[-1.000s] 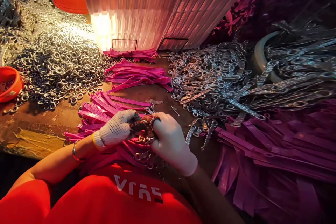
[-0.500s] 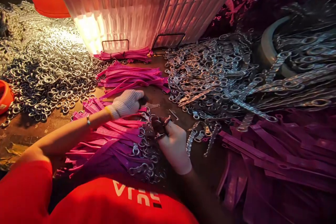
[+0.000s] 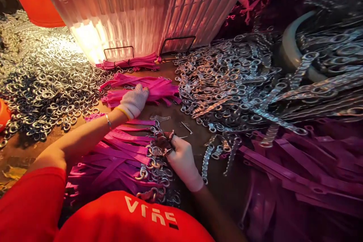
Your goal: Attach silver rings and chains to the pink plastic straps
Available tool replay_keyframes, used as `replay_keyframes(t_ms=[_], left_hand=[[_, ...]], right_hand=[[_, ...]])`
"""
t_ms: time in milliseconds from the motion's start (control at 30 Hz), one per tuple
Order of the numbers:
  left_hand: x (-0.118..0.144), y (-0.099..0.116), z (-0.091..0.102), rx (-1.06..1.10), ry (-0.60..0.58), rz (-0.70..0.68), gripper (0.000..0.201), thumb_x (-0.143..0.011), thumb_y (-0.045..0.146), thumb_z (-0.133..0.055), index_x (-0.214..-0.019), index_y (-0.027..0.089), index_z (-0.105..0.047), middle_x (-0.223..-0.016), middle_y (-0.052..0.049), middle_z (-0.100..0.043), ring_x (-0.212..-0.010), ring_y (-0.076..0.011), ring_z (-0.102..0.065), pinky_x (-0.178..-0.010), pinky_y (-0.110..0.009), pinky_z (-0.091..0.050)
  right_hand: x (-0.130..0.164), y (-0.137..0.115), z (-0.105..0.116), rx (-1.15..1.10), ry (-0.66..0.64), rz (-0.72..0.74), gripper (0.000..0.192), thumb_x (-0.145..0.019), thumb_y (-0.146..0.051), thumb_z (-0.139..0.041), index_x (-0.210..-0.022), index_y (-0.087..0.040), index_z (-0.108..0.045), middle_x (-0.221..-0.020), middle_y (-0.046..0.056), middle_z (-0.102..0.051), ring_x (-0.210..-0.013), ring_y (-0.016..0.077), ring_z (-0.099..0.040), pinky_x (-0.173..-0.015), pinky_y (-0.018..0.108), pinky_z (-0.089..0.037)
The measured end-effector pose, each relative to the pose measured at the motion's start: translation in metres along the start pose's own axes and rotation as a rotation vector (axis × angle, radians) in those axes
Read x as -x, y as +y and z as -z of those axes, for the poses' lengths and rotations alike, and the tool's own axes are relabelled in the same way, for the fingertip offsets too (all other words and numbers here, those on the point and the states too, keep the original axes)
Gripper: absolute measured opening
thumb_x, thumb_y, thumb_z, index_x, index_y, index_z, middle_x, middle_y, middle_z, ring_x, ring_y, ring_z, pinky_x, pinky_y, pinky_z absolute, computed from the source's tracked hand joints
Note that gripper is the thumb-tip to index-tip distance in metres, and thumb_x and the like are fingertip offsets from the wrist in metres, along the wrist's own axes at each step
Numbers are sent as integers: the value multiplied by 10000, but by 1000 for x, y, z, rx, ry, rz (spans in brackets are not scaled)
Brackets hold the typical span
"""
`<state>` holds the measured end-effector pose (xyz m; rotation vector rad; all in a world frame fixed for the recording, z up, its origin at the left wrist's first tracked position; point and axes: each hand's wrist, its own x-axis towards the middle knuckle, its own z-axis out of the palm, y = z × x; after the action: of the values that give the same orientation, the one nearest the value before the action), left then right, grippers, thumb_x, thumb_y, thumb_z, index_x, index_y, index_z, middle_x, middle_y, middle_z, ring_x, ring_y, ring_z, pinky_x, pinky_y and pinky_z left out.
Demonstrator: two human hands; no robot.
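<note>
Filling the upper centre of the frame, a ribbed translucent bin [image 3: 141,7] leans over my desk [image 3: 170,121]; what it holds I cannot tell. Loose metal rings [image 3: 42,83] heap at left, linked metal chains [image 3: 241,83] at right. My left hand [image 3: 133,101] lies flat, fingers spread, on a pink strap bundle [image 3: 159,89] at centre. Lower down, my right hand [image 3: 181,159] pinches ringed strap ends [image 3: 154,151].

Worn brown worktable [image 3: 25,147], ribbed translucent panel [image 3: 147,3] glowing behind, dim reddish light
</note>
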<state>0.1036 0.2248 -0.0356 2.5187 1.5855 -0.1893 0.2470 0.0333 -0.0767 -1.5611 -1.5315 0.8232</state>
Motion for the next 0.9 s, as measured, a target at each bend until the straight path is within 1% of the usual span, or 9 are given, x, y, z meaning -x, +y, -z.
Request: replay_keyframes(t_ms=[100,167,233,300,367,467,567,700,900], left_hand=[[43,7,-17,-30,-17,-61,537,-996,112,-273,-1494,211,-448,-1377,-236,-518,-844,-260,-700,-668,-380,-531],[66,3,-21,8,-54,-159,474,-984,132,-340,-1401,173,-561,-1331,-221,-574,-828,-254,-698,-662,-363,-531],[82,-9,-20,47,-86,-246,351,-943,149,-459,-1209,136,-688,-1192,-170,-671,-865,-243,-693,-711,-333,-536],[92,-29,-15,96,-73,-272,287,-898,134,-523,-1099,148,-727,-1043,-105,-730,-905,-217,-693,-774,-291,-536],[94,-56,-9,168,12,-220,296,-886,131,-519,-1084,158,-737,-955,-78,-753,-886,-197,-702,-785,-277,-538],[88,-94,1,251,227,-51,306,-893,182,-512,-1081,138,-749,-940,-96,-767,-860,-203,-711,-784,-299,-548],[77,-111,9,294,348,-2,317,-886,220,-530,-1095,131,-752,-975,-100,-773,-887,-205,-712,-823,-316,-551],[64,-93,11,375,324,-111,309,-876,213,-537,-1077,137,-759,-970,-85,-774,-885,-192,-708,-825,-302,-548],[26,-38,25,314,120,-188,308,-881,215,-534,-1088,165,-756,-1028,-66,-764,-946,-198,-687,-856,-289,-512]], right_hand=[[-1,1,0,-9,-23,-6,236,-905,-353,-539,-883,-196,-713,-820,61,-750,-762,232,-675,-680,315,-488],[0,1,1,-13,-31,-9,230,-897,-353,-542,-878,-202,-714,-829,61,-752,-787,241,-686,-693,322,-499],[3,0,3,-12,-31,-12,220,-888,-350,-547,-893,-207,-714,-862,63,-758,-817,246,-693,-709,329,-508],[5,-1,5,4,-27,-18,210,-881,-342,-552,-899,-206,-712,-884,66,-759,-824,247,-693,-718,334,-511],[6,-1,7,20,-29,-19,202,-877,-335,-556,-891,-203,-709,-876,67,-755,-823,247,-692,-727,337,-511],[5,-3,8,38,-34,-2,201,-874,-329,-551,-886,-203,-707,-855,66,-747,-822,246,-688,-731,335,-508],[4,-4,7,82,-36,4,213,-878,-345,-545,-823,-208,-698,-807,67,-735,-787,244,-675,-701,329,-500],[4,-5,5,102,-29,-3,237,-898,-378,-547,-885,-214,-718,-818,66,-739,-786,237,-658,-708,324,-497],[2,-1,4,145,-27,-61,253,-897,-374,-550,-774,-202,-689,-728,46,-694,-702,197,-600,-658,289,-454]])
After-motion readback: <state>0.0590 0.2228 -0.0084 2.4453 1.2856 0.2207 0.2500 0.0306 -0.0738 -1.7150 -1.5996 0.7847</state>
